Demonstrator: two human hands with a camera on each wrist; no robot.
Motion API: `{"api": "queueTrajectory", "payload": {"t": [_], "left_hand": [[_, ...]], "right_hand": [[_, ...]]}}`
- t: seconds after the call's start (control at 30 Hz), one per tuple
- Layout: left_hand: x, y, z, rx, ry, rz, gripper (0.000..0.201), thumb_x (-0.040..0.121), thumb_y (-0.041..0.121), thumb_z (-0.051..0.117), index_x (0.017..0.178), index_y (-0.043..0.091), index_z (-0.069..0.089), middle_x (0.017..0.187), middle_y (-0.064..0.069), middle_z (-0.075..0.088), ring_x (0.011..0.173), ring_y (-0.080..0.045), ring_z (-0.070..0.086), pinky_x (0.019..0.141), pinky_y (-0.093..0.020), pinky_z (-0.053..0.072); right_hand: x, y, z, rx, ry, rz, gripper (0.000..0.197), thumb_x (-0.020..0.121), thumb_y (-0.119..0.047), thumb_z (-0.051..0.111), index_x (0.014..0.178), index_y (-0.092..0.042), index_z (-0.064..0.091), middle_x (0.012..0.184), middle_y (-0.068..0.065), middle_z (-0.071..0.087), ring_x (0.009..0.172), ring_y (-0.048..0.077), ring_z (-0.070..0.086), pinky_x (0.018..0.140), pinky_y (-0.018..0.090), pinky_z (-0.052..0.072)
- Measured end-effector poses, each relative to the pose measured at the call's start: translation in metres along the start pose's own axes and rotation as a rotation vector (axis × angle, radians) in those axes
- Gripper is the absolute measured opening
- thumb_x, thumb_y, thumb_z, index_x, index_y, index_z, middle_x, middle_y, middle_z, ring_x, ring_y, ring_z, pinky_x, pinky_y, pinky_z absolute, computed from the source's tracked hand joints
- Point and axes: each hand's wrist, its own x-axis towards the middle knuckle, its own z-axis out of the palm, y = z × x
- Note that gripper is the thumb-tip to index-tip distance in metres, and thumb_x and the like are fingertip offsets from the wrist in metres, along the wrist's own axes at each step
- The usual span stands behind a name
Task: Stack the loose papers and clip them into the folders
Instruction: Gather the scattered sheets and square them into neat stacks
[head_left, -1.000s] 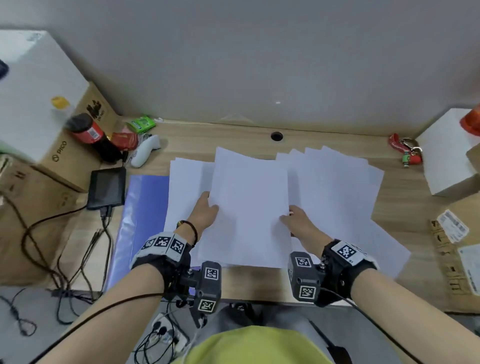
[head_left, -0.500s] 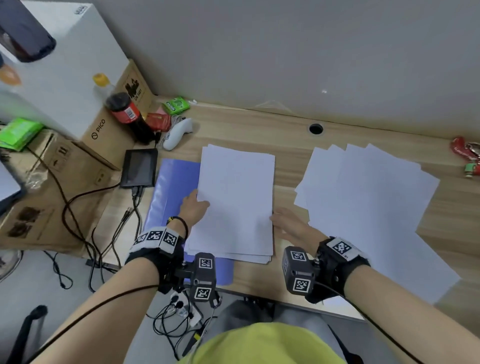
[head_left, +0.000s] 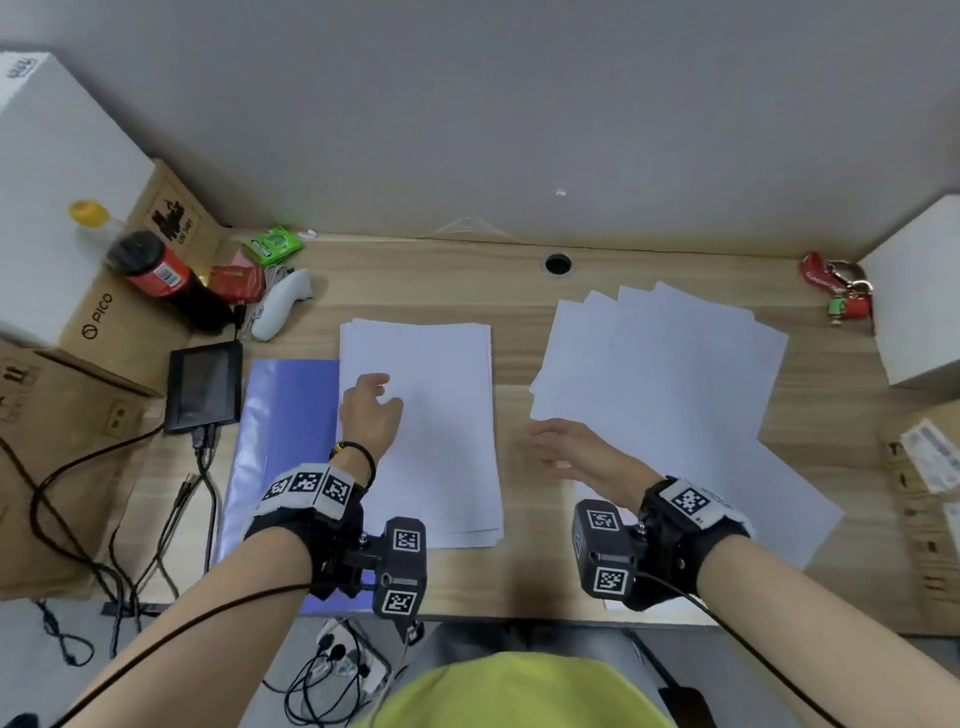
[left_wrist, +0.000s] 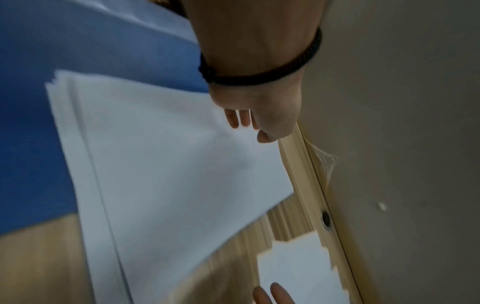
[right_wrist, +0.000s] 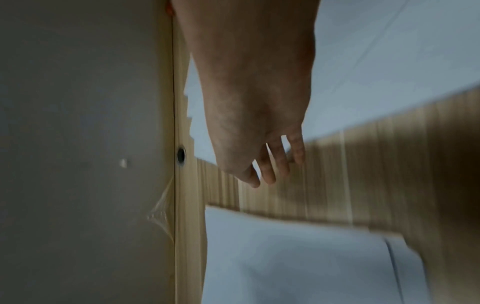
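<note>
two paper piles (head_left: 421, 415), hands apart

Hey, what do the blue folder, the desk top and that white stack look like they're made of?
Blue folder: probably plastic, since its smooth blue face shows a pale sheen.
Desk top: wood or wood-look laminate, matte, with straight pale grain lines; I cannot tell which.
White stack: plain paper, matte, with thin layered sheet edges at its corner.

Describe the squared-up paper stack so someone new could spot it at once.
On the wooden desk, look left of centre, just right of the blue folder, whose edge it overlaps. The squared-up paper stack lies there under the left hand. Unlike the fanned loose sheets to its right, its edges line up in one neat rectangle.
</note>
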Motion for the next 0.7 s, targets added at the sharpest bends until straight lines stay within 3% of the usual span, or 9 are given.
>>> {"api": "queueTrajectory", "payload": {"t": [0.07, 0.17, 0.27, 0.33, 0.37, 0.43, 0.53, 0.63, 0.7], "left_hand": [[-0.005, 0.023, 0.027, -0.093, -0.169, 0.029, 0.031, 0.091, 0.004, 0.050, 0.120, 0.016, 0.054, 0.114, -0.006, 0.054, 0.099, -0.022, 0.053, 0.076, -0.027, 0.045], [-0.017, 0.053, 0.072, -0.101, -0.452, -0.039, 0.029, 0.091, 0.005, 0.052, 0.119, 0.012, 0.054, 0.097, -0.009, 0.058, 0.077, -0.020, 0.056, 0.078, -0.035, 0.049], [-0.035, 0.068, 0.108, -0.004, -0.613, -0.126, 0.037, 0.092, 0.006, 0.050, 0.128, 0.010, 0.047, 0.103, -0.015, 0.057, 0.077, -0.022, 0.056, 0.078, -0.035, 0.052], [-0.043, 0.071, 0.123, 0.009, -0.635, -0.159, 0.038, 0.092, 0.008, 0.052, 0.129, 0.010, 0.044, 0.110, -0.016, 0.057, 0.084, -0.025, 0.056, 0.077, -0.035, 0.052], [-0.045, 0.070, 0.128, 0.011, -0.640, -0.182, 0.039, 0.091, 0.009, 0.055, 0.128, 0.011, 0.043, 0.107, -0.011, 0.057, 0.087, -0.026, 0.056, 0.083, -0.037, 0.052], [-0.046, 0.066, 0.135, 0.015, -0.652, -0.223, 0.042, 0.090, 0.011, 0.058, 0.128, 0.013, 0.040, 0.097, -0.003, 0.054, 0.097, -0.026, 0.057, 0.096, -0.040, 0.050], [-0.046, 0.060, 0.144, -0.018, -0.681, -0.258, 0.046, 0.090, 0.008, 0.060, 0.131, 0.009, 0.038, 0.104, -0.007, 0.053, 0.109, -0.027, 0.057, 0.098, -0.047, 0.049], [-0.051, 0.060, 0.149, -0.181, -0.690, -0.316, 0.019, 0.094, 0.003, 0.048, 0.109, 0.014, 0.043, 0.092, -0.008, 0.051, 0.079, -0.021, 0.058, 0.083, -0.042, 0.054], [-0.052, 0.057, 0.151, -0.196, -0.616, -0.299, 0.027, 0.094, 0.001, 0.047, 0.116, 0.015, 0.040, 0.092, -0.008, 0.053, 0.078, -0.020, 0.054, 0.089, -0.047, 0.051]], "right_hand": [[-0.014, 0.014, -0.037, 0.030, 0.116, -0.006, 0.021, 0.093, -0.021, 0.053, 0.113, -0.020, 0.060, 0.115, 0.004, 0.060, 0.104, 0.019, 0.056, 0.095, 0.033, 0.045], [-0.041, 0.049, -0.096, 0.130, 0.410, 0.007, 0.018, 0.092, -0.011, 0.052, 0.097, -0.024, 0.062, 0.115, 0.005, 0.059, 0.097, 0.018, 0.054, 0.079, 0.029, 0.044], [-0.066, 0.086, -0.139, 0.126, 0.636, 0.075, 0.031, 0.094, -0.007, 0.050, 0.122, -0.016, 0.056, 0.132, 0.008, 0.052, 0.109, 0.021, 0.051, 0.077, 0.027, 0.041], [-0.079, 0.102, -0.154, 0.100, 0.624, 0.134, 0.044, 0.095, -0.010, 0.051, 0.138, -0.015, 0.043, 0.142, 0.006, 0.043, 0.120, 0.023, 0.046, 0.088, 0.029, 0.038], [-0.081, 0.107, -0.157, 0.108, 0.604, 0.157, 0.048, 0.096, -0.012, 0.050, 0.142, -0.017, 0.038, 0.146, 0.005, 0.038, 0.127, 0.024, 0.042, 0.093, 0.029, 0.036], [-0.082, 0.114, -0.156, 0.127, 0.550, 0.214, 0.055, 0.097, -0.018, 0.048, 0.148, -0.020, 0.027, 0.153, 0.001, 0.025, 0.137, 0.024, 0.032, 0.100, 0.031, 0.033], [-0.075, 0.116, -0.144, 0.131, 0.507, 0.273, 0.060, 0.097, -0.026, 0.046, 0.151, -0.024, 0.018, 0.159, -0.005, 0.004, 0.143, 0.023, 0.023, 0.111, 0.039, 0.029], [-0.074, 0.104, -0.130, 0.129, 0.396, 0.289, 0.053, 0.097, -0.029, 0.046, 0.147, -0.028, 0.027, 0.149, -0.007, 0.025, 0.137, 0.022, 0.031, 0.098, 0.037, 0.039], [-0.079, 0.096, -0.127, 0.158, 0.289, 0.279, 0.047, 0.096, -0.034, 0.050, 0.141, -0.028, 0.037, 0.140, -0.007, 0.037, 0.130, 0.022, 0.040, 0.093, 0.035, 0.043]]}}
